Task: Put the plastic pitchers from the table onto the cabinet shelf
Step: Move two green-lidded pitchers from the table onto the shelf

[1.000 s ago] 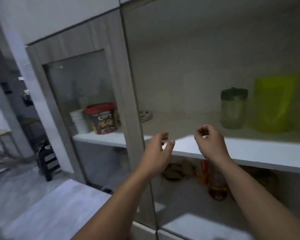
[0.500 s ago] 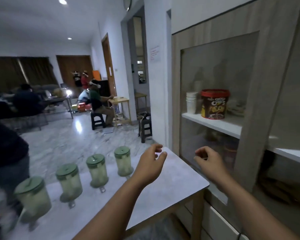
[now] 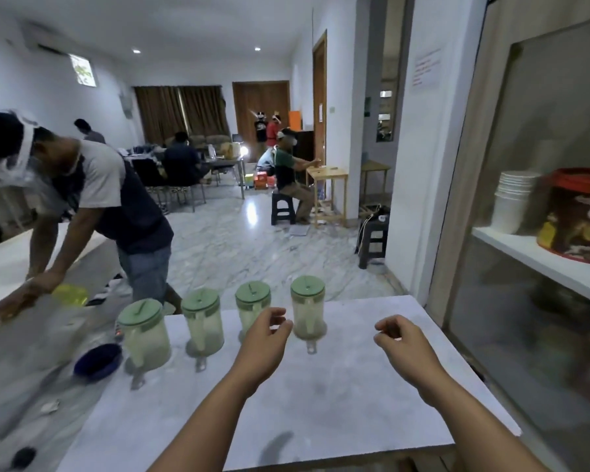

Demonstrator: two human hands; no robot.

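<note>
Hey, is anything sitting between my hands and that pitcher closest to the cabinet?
Nothing visible. The rightmost pitcher stands just beyond the left hand, with only bare table between it and the right hand. The other pitchers stand further left.

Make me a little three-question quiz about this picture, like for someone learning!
1. How many pitchers stand on the table?
2. True or false: the left hand is holding a pitcher.
3. Which is nearest the left hand: A) the rightmost pitcher, B) the blue bowl, C) the cups?

Key
1. Four, each with a green lid.
2. False; both it and the right hand are empty.
3. A
</note>
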